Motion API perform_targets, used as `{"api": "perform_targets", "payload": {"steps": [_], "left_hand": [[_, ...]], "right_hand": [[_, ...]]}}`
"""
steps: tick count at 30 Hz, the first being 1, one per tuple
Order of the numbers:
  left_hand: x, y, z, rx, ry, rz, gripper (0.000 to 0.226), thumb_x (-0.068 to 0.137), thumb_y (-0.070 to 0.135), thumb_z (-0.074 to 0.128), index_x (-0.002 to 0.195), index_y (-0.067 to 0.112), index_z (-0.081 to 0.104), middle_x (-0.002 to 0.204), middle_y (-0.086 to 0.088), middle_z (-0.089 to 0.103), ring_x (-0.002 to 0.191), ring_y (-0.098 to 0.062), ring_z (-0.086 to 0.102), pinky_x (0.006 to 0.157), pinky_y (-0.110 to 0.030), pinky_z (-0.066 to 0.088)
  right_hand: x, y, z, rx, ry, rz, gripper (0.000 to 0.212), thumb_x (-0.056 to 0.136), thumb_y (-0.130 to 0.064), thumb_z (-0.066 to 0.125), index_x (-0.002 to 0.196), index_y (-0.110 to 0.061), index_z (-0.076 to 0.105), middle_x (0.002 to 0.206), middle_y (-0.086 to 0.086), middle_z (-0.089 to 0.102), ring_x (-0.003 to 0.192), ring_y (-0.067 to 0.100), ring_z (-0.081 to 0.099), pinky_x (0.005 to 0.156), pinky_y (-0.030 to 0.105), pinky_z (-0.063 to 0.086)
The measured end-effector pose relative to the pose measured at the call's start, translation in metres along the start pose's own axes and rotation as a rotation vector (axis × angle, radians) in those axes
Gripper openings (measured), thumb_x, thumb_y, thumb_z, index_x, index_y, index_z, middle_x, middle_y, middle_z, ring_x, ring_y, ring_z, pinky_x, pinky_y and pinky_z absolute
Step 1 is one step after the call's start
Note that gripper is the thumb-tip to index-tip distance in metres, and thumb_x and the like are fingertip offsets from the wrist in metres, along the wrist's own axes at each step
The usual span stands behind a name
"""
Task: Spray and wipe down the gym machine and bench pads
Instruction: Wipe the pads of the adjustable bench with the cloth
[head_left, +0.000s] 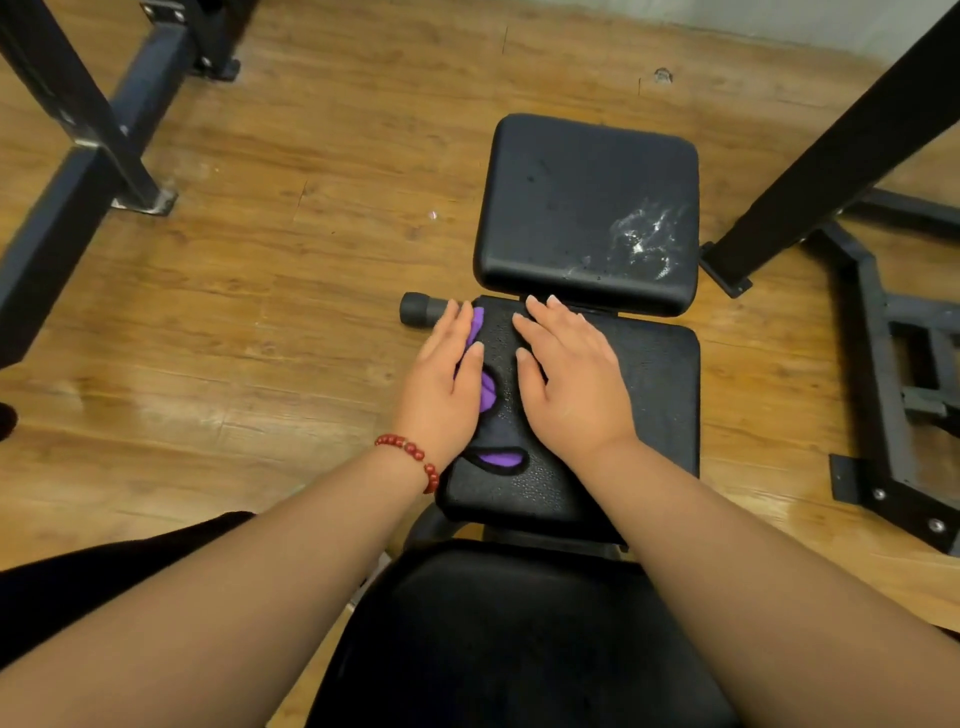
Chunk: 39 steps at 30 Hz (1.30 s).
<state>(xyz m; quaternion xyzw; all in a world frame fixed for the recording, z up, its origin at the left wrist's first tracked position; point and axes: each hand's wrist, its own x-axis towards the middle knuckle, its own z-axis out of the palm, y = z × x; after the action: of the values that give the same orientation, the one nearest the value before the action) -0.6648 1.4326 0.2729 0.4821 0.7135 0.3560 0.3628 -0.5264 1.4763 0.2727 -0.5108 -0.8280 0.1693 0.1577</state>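
The left hand (444, 379) and right hand (569, 384) lie flat, fingers straight and released, pressing 1 black-and-purple cloth (501, 460) onto the middle pad (660, 384) of 3 black bench pads. The far pad (571, 197) bears 1 white spray patch (644, 239) at its near right corner.

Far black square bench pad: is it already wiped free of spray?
No: a patch of white foamy spray sits unwiped on the far black square bench pad, toward its right near corner.

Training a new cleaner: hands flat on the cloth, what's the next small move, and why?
Probably slide the cloth forward onto the far pad: white foam sits unwiped on its right side; left hand and right hand press the cloth.
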Motion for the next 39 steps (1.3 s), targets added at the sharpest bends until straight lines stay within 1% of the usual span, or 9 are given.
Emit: {"api": "perform_targets", "payload": {"steps": [4,7,11,14,17,24,31,36,39], "left_hand": [[-0.010,-0.005,-0.001,0.049,-0.049,-0.014,0.048,0.105,0.025,0.036,0.152,0.027,0.026,0.157,0.018,0.017,0.129,0.018,0.013,0.093,0.011,0.004],[0.014,0.000,-0.004,-0.020,-0.058,-0.070,0.047,0.105,0.025,0.035,0.152,0.025,0.029,0.154,0.009,0.035,0.134,0.005,0.030,0.106,-0.003,0.019],[0.034,-0.001,-0.009,-0.130,-0.047,-0.159,0.042,0.105,0.026,0.038,0.147,0.031,0.041,0.107,0.003,0.068,0.091,0.001,0.060,0.084,-0.016,0.043],[0.016,-0.007,-0.009,-0.143,-0.069,-0.061,0.045,0.104,0.019,0.040,0.149,0.024,0.035,0.152,0.003,0.040,0.132,0.004,0.035,0.100,0.001,0.024],[-0.002,-0.013,-0.009,-0.080,-0.086,0.024,0.047,0.104,0.019,0.040,0.149,0.026,0.028,0.152,0.020,0.022,0.133,0.016,0.018,0.101,0.006,0.010],[0.035,0.000,-0.010,-0.145,-0.093,-0.103,0.045,0.105,0.024,0.037,0.150,0.023,0.034,0.151,-0.003,0.042,0.139,-0.013,0.037,0.114,-0.025,0.025],[-0.001,-0.015,-0.009,-0.283,-0.096,-0.168,0.044,0.105,0.024,0.039,0.148,0.026,0.038,0.146,0.018,0.041,0.132,0.006,0.036,0.105,-0.003,0.026],[0.038,-0.012,-0.007,-0.621,-0.040,-0.362,0.030,0.101,0.031,0.049,0.128,0.031,0.062,0.117,0.011,0.069,0.111,-0.007,0.063,0.104,-0.035,0.046],[0.033,-0.014,-0.005,-0.743,-0.011,-0.391,0.028,0.100,0.032,0.052,0.124,0.027,0.066,0.111,0.005,0.073,0.105,-0.011,0.067,0.100,-0.039,0.051]], "right_hand": [[0.002,0.001,0.002,-0.034,-0.004,-0.012,0.051,0.096,-0.032,0.031,0.134,-0.011,0.058,0.145,0.006,0.051,0.139,0.024,0.040,0.117,0.039,0.025],[0.004,0.002,0.003,-0.039,0.004,-0.018,0.050,0.096,-0.031,0.032,0.134,-0.012,0.058,0.145,0.005,0.051,0.140,0.022,0.039,0.118,0.036,0.022],[0.003,0.003,0.003,-0.012,0.026,-0.043,0.048,0.095,-0.028,0.035,0.132,-0.012,0.060,0.144,0.005,0.052,0.138,0.024,0.041,0.117,0.036,0.021],[0.004,0.003,0.005,-0.018,0.043,-0.062,0.046,0.094,-0.026,0.037,0.130,-0.011,0.062,0.142,0.006,0.055,0.136,0.026,0.044,0.115,0.038,0.024],[0.003,0.003,0.005,-0.021,0.043,-0.057,0.047,0.094,-0.027,0.037,0.131,-0.012,0.061,0.142,0.005,0.054,0.137,0.024,0.043,0.116,0.040,0.025],[0.003,0.004,0.006,-0.028,0.052,-0.066,0.046,0.094,-0.026,0.036,0.131,-0.012,0.061,0.142,0.005,0.055,0.137,0.024,0.043,0.116,0.040,0.024],[0.003,0.002,0.003,-0.072,0.020,-0.096,0.047,0.094,-0.030,0.038,0.133,-0.014,0.059,0.144,0.004,0.053,0.137,0.026,0.043,0.115,0.041,0.025],[0.021,-0.004,-0.001,-0.076,-0.063,-0.124,0.052,0.093,-0.036,0.040,0.139,-0.015,0.053,0.143,0.004,0.053,0.131,0.026,0.048,0.108,0.047,0.038],[0.023,-0.003,0.007,-0.153,-0.066,-0.180,0.051,0.095,-0.033,0.039,0.139,-0.011,0.053,0.144,0.007,0.052,0.132,0.028,0.048,0.108,0.046,0.038]]}}
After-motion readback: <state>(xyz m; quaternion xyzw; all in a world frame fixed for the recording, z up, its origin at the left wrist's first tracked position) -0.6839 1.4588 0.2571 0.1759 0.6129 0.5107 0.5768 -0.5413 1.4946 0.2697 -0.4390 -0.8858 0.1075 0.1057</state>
